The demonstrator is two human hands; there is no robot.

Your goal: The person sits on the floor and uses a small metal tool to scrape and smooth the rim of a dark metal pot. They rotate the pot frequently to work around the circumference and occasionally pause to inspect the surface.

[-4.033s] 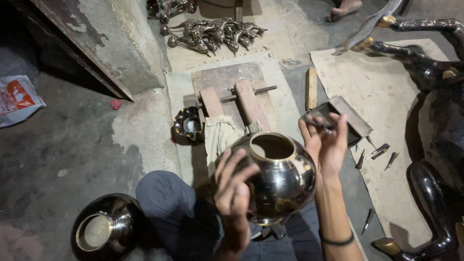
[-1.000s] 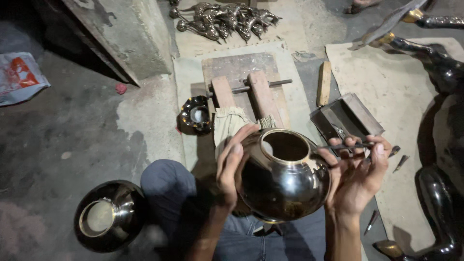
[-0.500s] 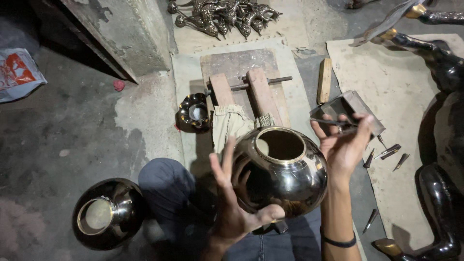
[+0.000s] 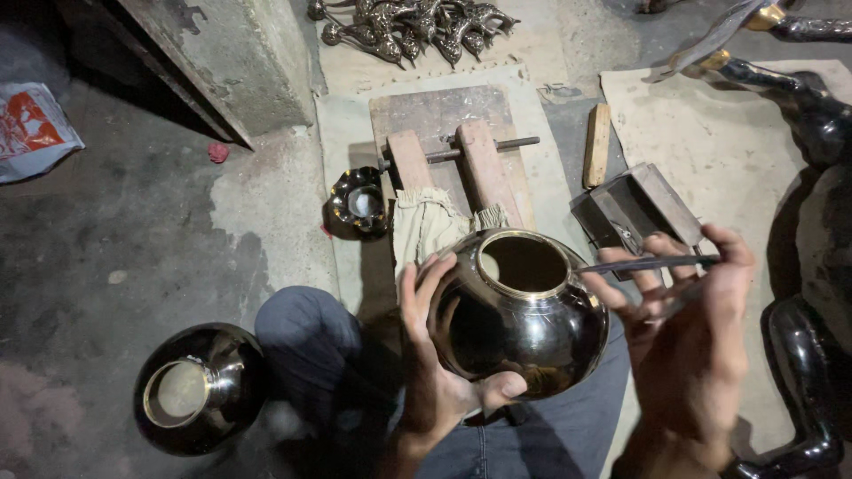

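The person sits on a rough grey concrete floor (image 4: 133, 231), patched paler near the middle, with a sloping concrete slab (image 4: 222, 53) rising at the far left. A polished round metal pot (image 4: 519, 310) is held up over the lap: the left hand (image 4: 439, 364) cups it from the side and beneath, fingers spread on the dark shine, thumb under the belly. The right hand (image 4: 688, 328) is just beside the pot, its fingers pinching a thin dark rod (image 4: 648, 263) whose tip reaches the brassy rim of the mouth. On a worn cloth sheet (image 4: 342, 115) laid on the floor ahead lies a wooden clamp block (image 4: 453, 151) with a metal bar through it, a pale rag (image 4: 426, 226) draped at its near end, and a small scalloped metal bowl (image 4: 358, 202) at the sheet's left edge. A dark box (image 4: 635, 208) and a wooden stick (image 4: 597, 145) lie right of it. A second shiny pot (image 4: 200, 386) stands on the floor at the near left. A heap of metal figures (image 4: 413, 27) sits at the far edge, and dark polished castings (image 4: 812, 115) lie along the right
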